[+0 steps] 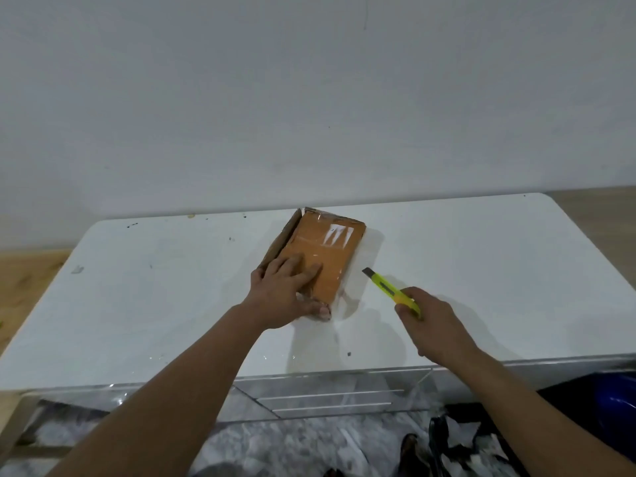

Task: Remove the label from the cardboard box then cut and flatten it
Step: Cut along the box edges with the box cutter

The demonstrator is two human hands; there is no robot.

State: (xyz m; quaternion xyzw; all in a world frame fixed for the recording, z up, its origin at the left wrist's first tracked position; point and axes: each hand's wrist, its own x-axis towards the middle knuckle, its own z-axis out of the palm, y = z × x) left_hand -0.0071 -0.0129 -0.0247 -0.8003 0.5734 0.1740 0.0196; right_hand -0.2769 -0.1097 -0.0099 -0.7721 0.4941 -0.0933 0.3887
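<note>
On the left, I had the left hand (287,290) flat on the near end of the cardboard box (320,259), fingers straight and pressing down on its top face, thumb against the near edge. The box lay on the white counter (137,287), toward the far edge, with its long axis running from the near left away toward the far right. Clear tape (335,235) glinted on its top face; I could not make out a label from this view.

To the right, the box cutter (389,290) pointed its tip at the near right side of the box, just beside it but not touching. The right hand (433,321) held a closed grip around the yellow handle.

The box lay up and to the left of the blade. I judged the right hand nearer the coming cut, along the long right edge.
</note>
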